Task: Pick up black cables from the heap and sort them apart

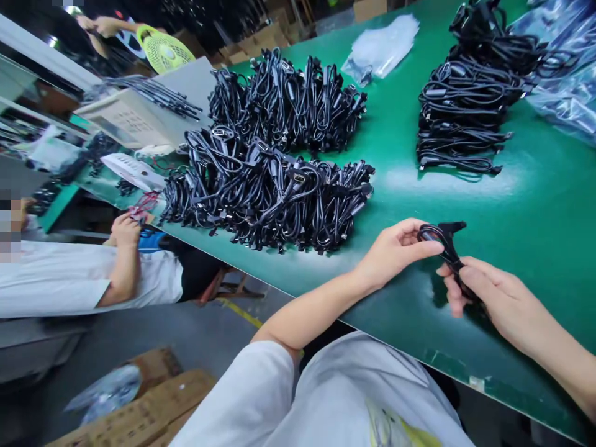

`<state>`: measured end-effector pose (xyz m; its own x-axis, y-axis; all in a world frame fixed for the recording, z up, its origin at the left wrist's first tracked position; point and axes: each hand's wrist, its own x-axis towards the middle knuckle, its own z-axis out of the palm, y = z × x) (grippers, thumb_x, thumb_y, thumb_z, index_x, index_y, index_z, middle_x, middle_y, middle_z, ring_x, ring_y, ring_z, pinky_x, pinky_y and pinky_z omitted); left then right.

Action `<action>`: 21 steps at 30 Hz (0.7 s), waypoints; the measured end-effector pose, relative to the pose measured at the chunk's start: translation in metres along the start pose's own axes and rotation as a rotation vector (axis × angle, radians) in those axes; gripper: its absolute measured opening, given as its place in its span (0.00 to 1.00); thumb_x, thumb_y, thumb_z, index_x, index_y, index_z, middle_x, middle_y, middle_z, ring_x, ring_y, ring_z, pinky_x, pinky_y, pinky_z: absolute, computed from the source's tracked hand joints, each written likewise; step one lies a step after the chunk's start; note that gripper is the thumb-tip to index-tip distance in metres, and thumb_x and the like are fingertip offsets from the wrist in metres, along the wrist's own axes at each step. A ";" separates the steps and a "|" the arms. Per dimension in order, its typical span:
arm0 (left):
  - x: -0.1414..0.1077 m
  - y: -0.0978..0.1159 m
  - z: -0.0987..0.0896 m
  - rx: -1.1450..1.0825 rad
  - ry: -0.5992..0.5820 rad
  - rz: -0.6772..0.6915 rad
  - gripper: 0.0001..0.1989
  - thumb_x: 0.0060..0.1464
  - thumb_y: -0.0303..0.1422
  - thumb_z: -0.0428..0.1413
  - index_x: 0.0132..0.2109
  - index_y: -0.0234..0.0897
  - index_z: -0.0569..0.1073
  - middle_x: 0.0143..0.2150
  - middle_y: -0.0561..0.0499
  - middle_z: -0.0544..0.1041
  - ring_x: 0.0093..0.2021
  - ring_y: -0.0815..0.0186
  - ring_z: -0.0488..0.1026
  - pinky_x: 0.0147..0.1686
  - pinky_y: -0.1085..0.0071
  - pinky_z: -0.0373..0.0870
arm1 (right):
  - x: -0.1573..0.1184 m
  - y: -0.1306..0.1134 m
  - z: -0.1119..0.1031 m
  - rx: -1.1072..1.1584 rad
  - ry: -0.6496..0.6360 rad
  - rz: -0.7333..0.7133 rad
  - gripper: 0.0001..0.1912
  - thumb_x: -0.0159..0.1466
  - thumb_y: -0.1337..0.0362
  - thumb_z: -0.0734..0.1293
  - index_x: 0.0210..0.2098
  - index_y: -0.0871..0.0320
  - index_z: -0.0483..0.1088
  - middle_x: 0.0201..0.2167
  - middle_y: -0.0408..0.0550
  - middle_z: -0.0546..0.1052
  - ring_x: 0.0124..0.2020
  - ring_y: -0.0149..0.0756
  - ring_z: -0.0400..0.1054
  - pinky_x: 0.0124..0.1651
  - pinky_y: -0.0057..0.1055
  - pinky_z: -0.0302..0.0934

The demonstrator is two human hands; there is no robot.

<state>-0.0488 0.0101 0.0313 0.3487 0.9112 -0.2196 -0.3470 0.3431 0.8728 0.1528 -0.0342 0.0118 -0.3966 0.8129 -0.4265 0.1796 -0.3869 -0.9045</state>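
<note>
A coiled black cable (447, 239) is held between both hands, just above the green table near its front edge. My left hand (403, 248) pinches the looped end, thumb on top. Lower down the bundle, my right hand (484, 285) is closed around the cable, with part of it hidden by the fingers. To the left lies a large heap of coiled black cables (274, 192), with a second heap (288, 102) behind it. A stacked row of similar cable bundles (465, 118) lies further back on the right.
Clear plastic bags lie at the back (384, 46) and at the far right (568, 93) of the green table (395, 136). A beige instrument (135, 118) stands at the left. Another person (93, 273) sits beyond it. Cardboard boxes (153, 403) are on the floor.
</note>
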 end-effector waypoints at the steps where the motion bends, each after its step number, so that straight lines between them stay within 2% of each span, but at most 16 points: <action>1: 0.000 0.000 0.000 -0.017 0.017 -0.010 0.20 0.45 0.36 0.69 0.41 0.33 0.71 0.35 0.53 0.74 0.34 0.73 0.70 0.39 0.71 0.66 | -0.001 -0.001 0.001 0.012 -0.028 0.003 0.20 0.71 0.45 0.58 0.44 0.52 0.70 0.26 0.41 0.73 0.29 0.35 0.69 0.38 0.32 0.63; 4: 0.000 -0.001 -0.002 -0.059 0.013 -0.018 0.21 0.45 0.36 0.69 0.42 0.35 0.69 0.35 0.53 0.75 0.33 0.72 0.71 0.39 0.70 0.67 | -0.006 -0.001 0.006 0.049 -0.051 0.020 0.20 0.71 0.44 0.57 0.43 0.52 0.70 0.24 0.40 0.72 0.25 0.33 0.68 0.35 0.31 0.63; 8: -0.001 -0.002 -0.002 -0.088 -0.048 0.002 0.21 0.48 0.37 0.68 0.45 0.36 0.70 0.40 0.51 0.75 0.39 0.70 0.72 0.45 0.68 0.69 | -0.007 0.000 0.010 0.300 -0.050 0.101 0.20 0.68 0.44 0.61 0.39 0.53 0.72 0.22 0.38 0.67 0.18 0.28 0.62 0.23 0.27 0.58; 11: -0.002 -0.003 -0.001 -0.066 -0.051 -0.002 0.19 0.48 0.37 0.68 0.44 0.36 0.70 0.39 0.53 0.74 0.38 0.71 0.71 0.42 0.69 0.70 | -0.007 -0.002 0.012 0.448 -0.057 0.149 0.19 0.66 0.44 0.64 0.37 0.53 0.73 0.21 0.38 0.65 0.15 0.26 0.58 0.18 0.25 0.54; 14: -0.001 -0.003 -0.001 -0.070 -0.033 0.012 0.18 0.47 0.34 0.69 0.42 0.35 0.70 0.37 0.53 0.74 0.36 0.72 0.71 0.40 0.72 0.69 | -0.007 -0.006 0.013 0.461 -0.062 0.143 0.19 0.65 0.44 0.65 0.36 0.54 0.74 0.20 0.39 0.65 0.15 0.26 0.58 0.18 0.25 0.54; 21: 0.000 -0.001 -0.003 -0.090 -0.029 0.047 0.23 0.43 0.35 0.70 0.44 0.36 0.69 0.39 0.50 0.78 0.41 0.66 0.76 0.50 0.64 0.70 | -0.005 -0.005 0.013 0.356 -0.009 0.066 0.19 0.65 0.44 0.65 0.37 0.53 0.75 0.21 0.40 0.65 0.16 0.27 0.59 0.19 0.26 0.56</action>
<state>-0.0507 0.0099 0.0292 0.3551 0.9200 -0.1656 -0.4394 0.3207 0.8391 0.1418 -0.0419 0.0184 -0.4025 0.7782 -0.4820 -0.1193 -0.5667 -0.8153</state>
